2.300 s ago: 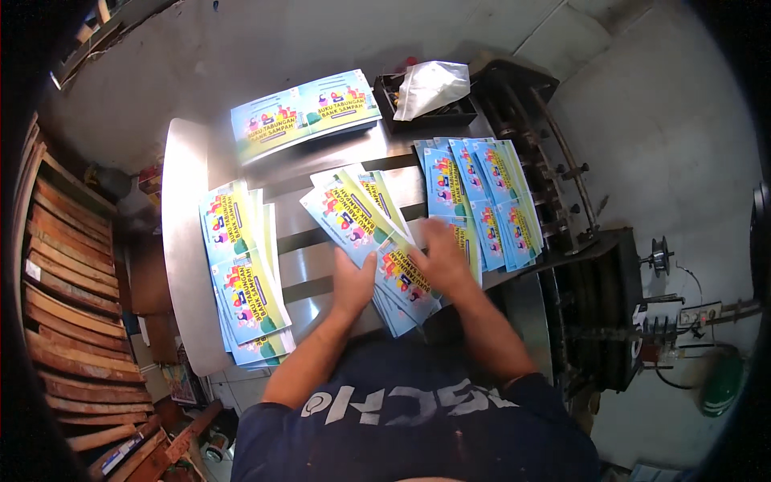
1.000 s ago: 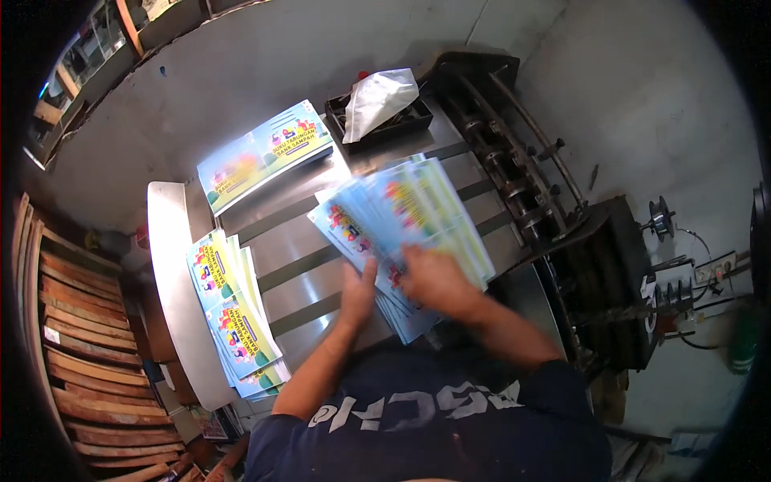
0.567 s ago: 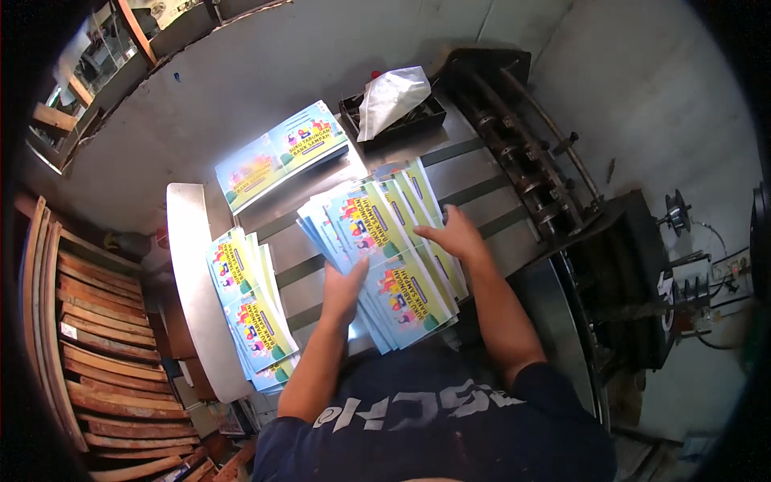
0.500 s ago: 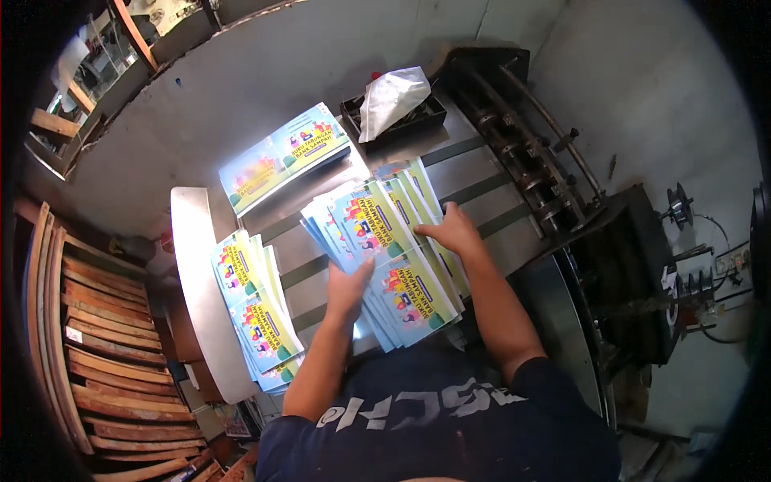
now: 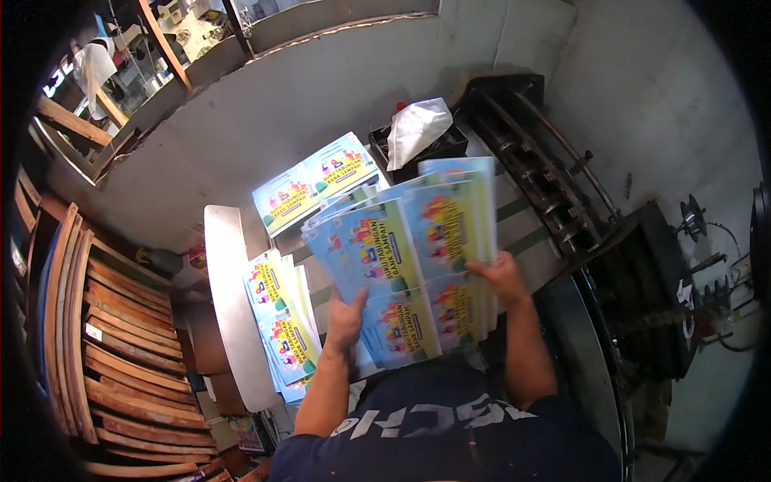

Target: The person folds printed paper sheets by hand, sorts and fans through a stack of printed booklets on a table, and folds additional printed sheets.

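A fanned bundle of printed booklet sheets (image 5: pixel 389 277), blue, yellow and green with cartoon figures, is held up between both hands in front of my body. My left hand (image 5: pixel 345 321) grips its lower left edge, thumb on top and fingers hidden underneath. On the right edge my right hand (image 5: pixel 502 279) pinches the sheets, thumb over the face. Left of the bundle, a loose pile of the same sheets (image 5: pixel 283 325) lies on the metal table (image 5: pixel 229 265). Behind it rests a squared stack of matching sheets (image 5: pixel 321 178).
A black open box (image 5: pixel 459 146) with a crumpled white cloth (image 5: pixel 419 132) stands at the back of the table. Dark machinery with rollers (image 5: pixel 530 153) borders the right side. A wooden slatted rack (image 5: pixel 132 353) is at the left, below a grey wall.
The bundle has been lifted and spread wider, its right part swinging upright with my right hand. My view has shifted, so the surroundings sit lower and farther right.
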Demonstrator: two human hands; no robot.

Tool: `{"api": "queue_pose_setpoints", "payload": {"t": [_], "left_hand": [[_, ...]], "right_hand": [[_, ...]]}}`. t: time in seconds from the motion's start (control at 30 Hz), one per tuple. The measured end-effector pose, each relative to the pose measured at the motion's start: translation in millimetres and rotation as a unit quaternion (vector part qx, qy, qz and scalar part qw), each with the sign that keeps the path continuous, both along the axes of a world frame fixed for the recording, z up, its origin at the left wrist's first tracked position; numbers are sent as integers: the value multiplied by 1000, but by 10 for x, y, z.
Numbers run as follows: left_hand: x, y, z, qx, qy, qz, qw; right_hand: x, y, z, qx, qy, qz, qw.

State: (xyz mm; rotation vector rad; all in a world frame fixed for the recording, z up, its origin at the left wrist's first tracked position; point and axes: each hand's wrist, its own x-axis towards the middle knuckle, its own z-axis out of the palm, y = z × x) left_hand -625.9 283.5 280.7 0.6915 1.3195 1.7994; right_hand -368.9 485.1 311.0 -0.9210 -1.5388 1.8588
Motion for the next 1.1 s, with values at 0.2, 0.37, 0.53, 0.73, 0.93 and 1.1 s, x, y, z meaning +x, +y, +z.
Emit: {"api": "queue_pose_setpoints", "payload": {"t": [0.2, 0.37, 0.53, 0.73, 0.93, 1.1], "left_hand": [[-187, -25, -270, -29, 12, 48, 998], [-75, 106, -299, -69, -3, 70, 995], [31, 117, -232, -41, -169, 61, 983], [78, 109, -336, -77, -10, 89, 993], [0, 29, -460, -83, -32, 115, 989], [37, 127, -274, -85, -41, 72, 993]], "right_hand": [[478, 363, 672, -34, 167, -108, 979], [-209, 131, 362, -83, 119, 27, 989], [-910, -305, -341, -68, -52, 32, 996], [-646, -141, -278, -16, -30, 22, 999], [104, 511, 317, -19, 166, -165, 972], [-129, 371, 170, -22, 14, -42, 999]]}}
